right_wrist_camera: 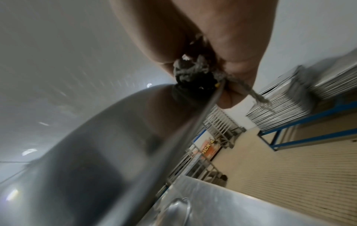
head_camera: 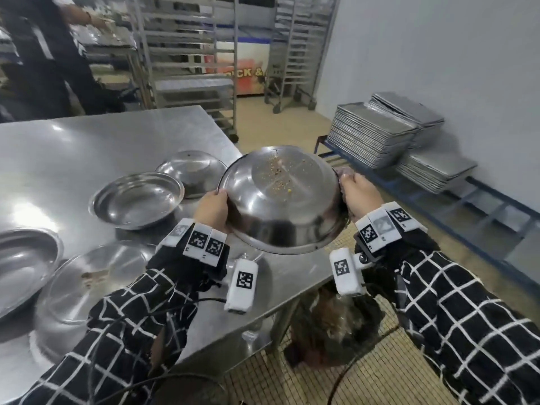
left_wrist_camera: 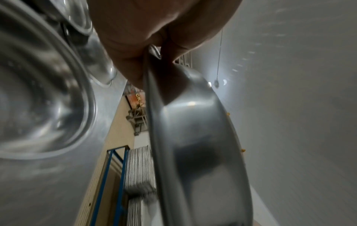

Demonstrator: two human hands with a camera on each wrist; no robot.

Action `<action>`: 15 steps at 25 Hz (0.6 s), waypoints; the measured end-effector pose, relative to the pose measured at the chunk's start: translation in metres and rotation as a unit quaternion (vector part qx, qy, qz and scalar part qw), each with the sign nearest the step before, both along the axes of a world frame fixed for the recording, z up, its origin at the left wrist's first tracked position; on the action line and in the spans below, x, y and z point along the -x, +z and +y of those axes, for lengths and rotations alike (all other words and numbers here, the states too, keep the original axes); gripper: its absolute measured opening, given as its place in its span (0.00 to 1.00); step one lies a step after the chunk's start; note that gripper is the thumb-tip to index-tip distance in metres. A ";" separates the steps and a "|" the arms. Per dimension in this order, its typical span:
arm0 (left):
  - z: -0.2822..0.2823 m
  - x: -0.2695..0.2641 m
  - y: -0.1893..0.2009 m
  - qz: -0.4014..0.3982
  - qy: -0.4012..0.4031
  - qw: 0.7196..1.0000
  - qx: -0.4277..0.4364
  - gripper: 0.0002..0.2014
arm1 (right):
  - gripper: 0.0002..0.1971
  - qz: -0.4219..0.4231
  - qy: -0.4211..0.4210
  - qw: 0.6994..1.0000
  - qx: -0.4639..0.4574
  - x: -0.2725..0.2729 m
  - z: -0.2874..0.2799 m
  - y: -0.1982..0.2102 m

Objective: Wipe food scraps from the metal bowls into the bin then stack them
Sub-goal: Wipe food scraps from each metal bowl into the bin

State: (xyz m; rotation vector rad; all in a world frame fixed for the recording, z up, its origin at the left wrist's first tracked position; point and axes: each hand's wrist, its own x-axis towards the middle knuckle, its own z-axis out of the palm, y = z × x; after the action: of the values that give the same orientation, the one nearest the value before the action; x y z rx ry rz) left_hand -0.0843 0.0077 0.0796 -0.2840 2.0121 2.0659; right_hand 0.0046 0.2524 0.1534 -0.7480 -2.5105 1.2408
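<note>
While both hands hold it off the table corner, the held bowl (head_camera: 280,200) is upside down and tilted, its underside facing the head camera with crumbs and a yellow bit stuck on the flat base. Inside of it is hidden in every view. Left hand (head_camera: 211,210) grips the left rim, fingers curled round the edge; the left wrist view shows the rim (left_wrist_camera: 152,97) pinched between thumb and fingers, fingertips mostly out of frame. Right hand (head_camera: 361,197) clamps the right rim together with a grey cloth (right_wrist_camera: 190,71), wadded between fingers and bowl wall; only a frayed strand and a dark lump show, rest buried in the fist. Both wrist views blurred, bowl wall smeared.

The bin (head_camera: 336,325) sits on the floor below the bowl, under the table edge, dark bag with scraps; largely blocked by the right wrist device and sleeve, rim not clear.

On the steel table (head_camera: 102,135): an upright bowl (head_camera: 137,200) left of the held one, an overturned bowl (head_camera: 191,171) behind it, an overturned bowl with a brown smear (head_camera: 93,276) near the left sleeve, and a bowl cut off by the left frame edge (head_camera: 23,261). Stacked trays (head_camera: 377,138) on a blue rack by the wall. A second person (head_camera: 49,54) stands top left, head cropped out. Tray racks (head_camera: 187,54) behind, blurry.
</note>
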 end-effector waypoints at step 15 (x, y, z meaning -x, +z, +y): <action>0.210 0.035 -0.055 -0.026 -0.170 0.985 -0.015 0.28 | 0.18 0.001 -0.226 0.972 0.060 -0.054 0.155 -0.074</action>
State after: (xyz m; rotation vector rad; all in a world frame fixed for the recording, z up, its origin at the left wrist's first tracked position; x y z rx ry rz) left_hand -0.1190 0.2174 0.0250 0.0139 1.8479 1.8530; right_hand 0.0589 0.4076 0.0792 -1.2582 -2.1053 1.2232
